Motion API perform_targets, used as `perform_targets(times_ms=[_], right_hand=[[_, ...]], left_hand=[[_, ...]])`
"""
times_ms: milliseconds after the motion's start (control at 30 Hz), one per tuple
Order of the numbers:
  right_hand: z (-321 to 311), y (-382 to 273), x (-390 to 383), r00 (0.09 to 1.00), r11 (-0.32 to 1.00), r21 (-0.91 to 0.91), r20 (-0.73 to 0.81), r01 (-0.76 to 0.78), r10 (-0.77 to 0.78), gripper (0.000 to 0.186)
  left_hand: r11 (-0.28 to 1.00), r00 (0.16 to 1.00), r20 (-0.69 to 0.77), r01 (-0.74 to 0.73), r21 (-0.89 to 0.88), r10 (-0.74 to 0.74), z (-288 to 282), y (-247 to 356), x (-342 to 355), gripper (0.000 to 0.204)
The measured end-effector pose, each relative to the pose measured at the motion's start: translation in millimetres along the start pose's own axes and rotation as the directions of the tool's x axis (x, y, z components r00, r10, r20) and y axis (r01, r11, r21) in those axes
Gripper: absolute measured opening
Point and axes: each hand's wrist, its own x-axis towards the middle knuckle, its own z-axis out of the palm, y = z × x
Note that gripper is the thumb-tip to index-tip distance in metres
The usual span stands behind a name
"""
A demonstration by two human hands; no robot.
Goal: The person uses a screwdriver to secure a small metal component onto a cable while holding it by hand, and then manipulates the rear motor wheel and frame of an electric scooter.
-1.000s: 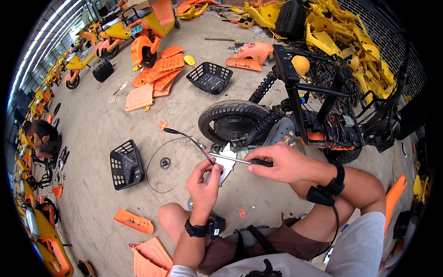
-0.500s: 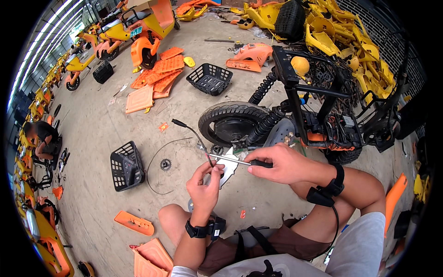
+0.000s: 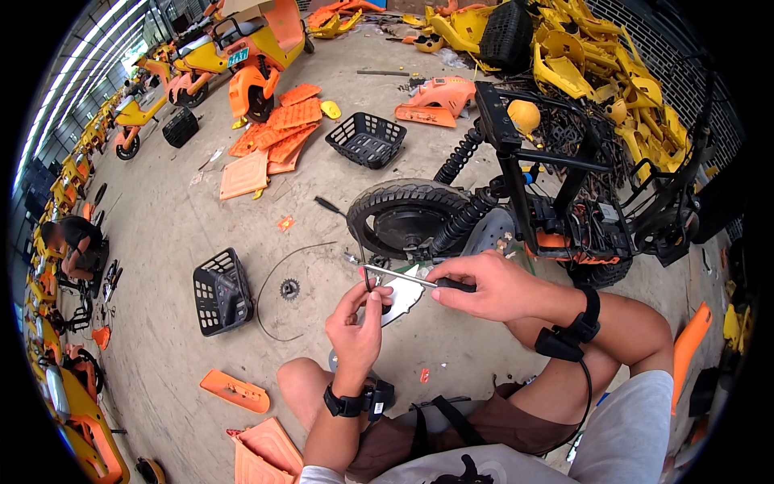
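Note:
My left hand (image 3: pixel 355 327) is closed on a thin black cable, whose connector end (image 3: pixel 326 205) sticks up toward the wheel. My right hand (image 3: pixel 492 290) grips the black handle of a screwdriver (image 3: pixel 453 283); its long steel shaft (image 3: pixel 395 273) reaches leftward across the cable, just above my left fingers. A white, irregularly shaped plate (image 3: pixel 407 294) lies behind my left fingers; whether they touch it I cannot tell. In front of me stands a stripped black scooter frame (image 3: pixel 564 173) with a rear wheel (image 3: pixel 369 222) and coil shocks.
Black baskets (image 3: pixel 222 274) (image 3: pixel 355 129), a small sprocket (image 3: pixel 289 288), a looped wire and orange panels (image 3: pixel 246 176) lie on the concrete floor (image 3: pixel 169 323). Yellow body parts (image 3: pixel 564 56) are heaped at back right. Scooters line the left, where another person (image 3: pixel 76 246) crouches.
The cable's connector end has swung upward and to the right, so the cable stands more upright against the screwdriver shaft. Both hands have hardly moved.

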Motion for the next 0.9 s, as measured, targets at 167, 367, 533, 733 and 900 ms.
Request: perform_targets(times_ms=[167, 367, 533, 733, 900], right_hand=[[-2, -3, 0, 0.999, 0.999, 0.02, 0.024, -0.044, 0.043, 0.032], [-4, -6, -2, 0.996, 0.997, -0.079, 0.088, -0.019, 0.026, 0.032], [-7, -12, -2, 0.99, 0.995, -0.092, 0.128, -0.049, 0.061, 0.032], [-4, -5, -2, 0.992, 0.993, -0.117, 0.126, 0.006, 0.009, 0.035], [-7, -6, -3, 0.99, 0.995, -0.101, 0.139, -0.004, 0.018, 0.035]], left_hand=[[0.982, 0.993, 0.066, 0.102, -0.157, -0.093, -6, 3, 6, 0.024], [0.964, 0.989, 0.072, 0.143, -0.225, -0.13, -9, 1, 10, 0.024], [0.971, 0.992, 0.038, 0.123, -0.203, -0.118, -13, -1, 10, 0.024], [0.982, 0.995, 0.029, 0.095, -0.163, -0.091, -11, 0, 9, 0.025], [0.985, 0.997, 0.037, 0.078, -0.153, -0.074, -9, 2, 9, 0.027]])
